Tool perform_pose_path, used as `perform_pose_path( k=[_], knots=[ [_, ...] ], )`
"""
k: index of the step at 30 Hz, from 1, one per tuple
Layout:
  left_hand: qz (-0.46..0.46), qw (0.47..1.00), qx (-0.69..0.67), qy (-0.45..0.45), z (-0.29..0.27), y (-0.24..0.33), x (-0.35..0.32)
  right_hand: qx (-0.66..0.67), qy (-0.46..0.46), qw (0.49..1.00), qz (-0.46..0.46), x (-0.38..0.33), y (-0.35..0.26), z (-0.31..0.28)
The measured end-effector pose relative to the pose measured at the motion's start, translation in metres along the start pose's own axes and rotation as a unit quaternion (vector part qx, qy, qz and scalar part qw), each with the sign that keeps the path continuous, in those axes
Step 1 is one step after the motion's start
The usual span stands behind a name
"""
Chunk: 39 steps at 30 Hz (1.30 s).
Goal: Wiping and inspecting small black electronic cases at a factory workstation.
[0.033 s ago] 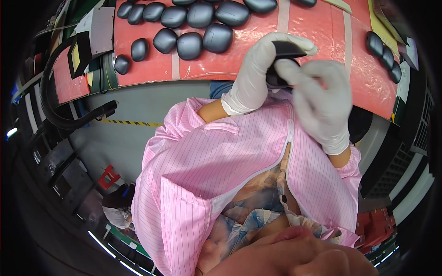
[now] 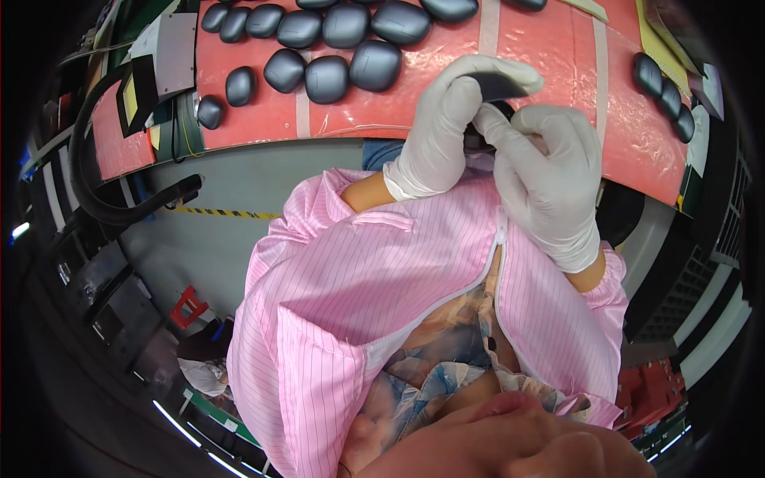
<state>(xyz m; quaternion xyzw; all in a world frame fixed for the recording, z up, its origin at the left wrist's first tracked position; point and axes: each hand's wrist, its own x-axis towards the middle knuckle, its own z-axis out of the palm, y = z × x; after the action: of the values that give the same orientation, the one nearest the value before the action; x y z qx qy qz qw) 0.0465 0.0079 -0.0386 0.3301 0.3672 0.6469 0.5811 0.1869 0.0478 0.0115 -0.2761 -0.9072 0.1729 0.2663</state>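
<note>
At the red mat, the right hand shifted left.

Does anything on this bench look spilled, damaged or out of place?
Nothing looks spilled or clearly damaged. The red mat looks wrinkled, not flat, toward the right, and three rounded dark pieces lie near its right edge, apart from the larger group. The dark curved piece in the left hand is partly hidden, so I can't judge it.

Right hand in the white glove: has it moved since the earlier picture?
Yes, slightly. The right hand has shifted toward the picture's left, judged against the pale strip on the red mat.
</note>
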Motion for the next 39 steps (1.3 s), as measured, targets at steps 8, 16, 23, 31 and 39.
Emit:
perform_pose_path(
  k=[8,16,23,31,39],
  knots=[
    [0.027,0.996,0.084,-0.001,-0.001,0.013,0.006,0.081,0.105,0.988,0.084,-0.001,0.005,0.0],
    [0.241,0.943,0.226,0.037,-0.015,-0.003,0.005,0.117,-0.066,0.988,0.079,0.015,-0.017,0.007],
    [0.045,0.99,-0.054,0.121,0.001,0.007,0.01,0.286,0.034,0.955,0.064,0.013,-0.004,0.003],
    [-0.091,0.98,-0.14,0.111,0.0,0.016,-0.003,0.084,0.132,0.988,0.0,-0.003,0.012,0.017],
    [0.1,0.983,0.065,0.137,0.007,0.0,0.009,0.659,-0.095,0.685,0.295,0.012,-0.003,0.008]
  ],
)
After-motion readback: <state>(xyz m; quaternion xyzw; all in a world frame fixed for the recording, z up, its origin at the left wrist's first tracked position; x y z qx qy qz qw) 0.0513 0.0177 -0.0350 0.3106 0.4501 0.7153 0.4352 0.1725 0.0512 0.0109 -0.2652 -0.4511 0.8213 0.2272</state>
